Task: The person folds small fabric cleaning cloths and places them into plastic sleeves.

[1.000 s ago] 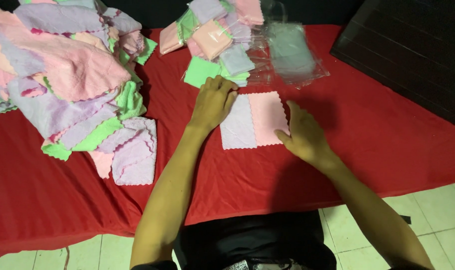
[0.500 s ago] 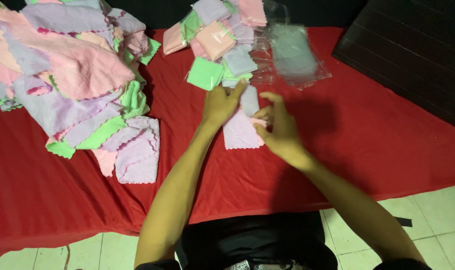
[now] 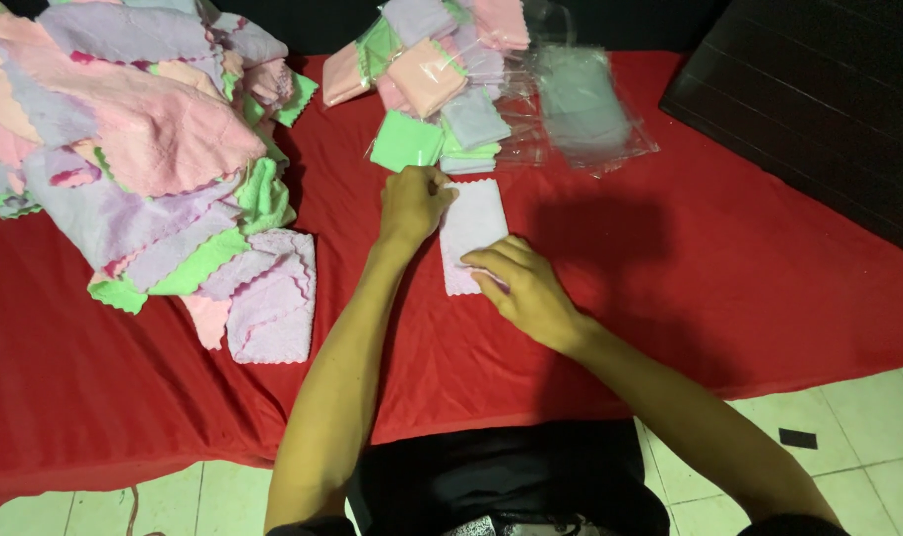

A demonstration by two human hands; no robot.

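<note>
A small pale lilac cloth [image 3: 473,223] with scalloped edges lies folded in half on the red table cover [image 3: 670,298]. My left hand [image 3: 414,203] presses its upper left corner with curled fingers. My right hand [image 3: 524,288] rests flat on its lower right corner, fingers pointing left. Neither hand lifts the cloth off the table.
A big heap of loose pastel cloths [image 3: 134,159] fills the left side. Folded cloths in clear bags [image 3: 442,79] and an empty-looking clear bag [image 3: 585,104] lie at the back. A dark slatted panel [image 3: 829,99] sits at the right. Tiled floor [image 3: 868,417] lies below the table edge.
The cloth lay open and flat a second ago. My right hand lifted its right half and folded it over to the left; both hands now press the narrower folded cloth.
</note>
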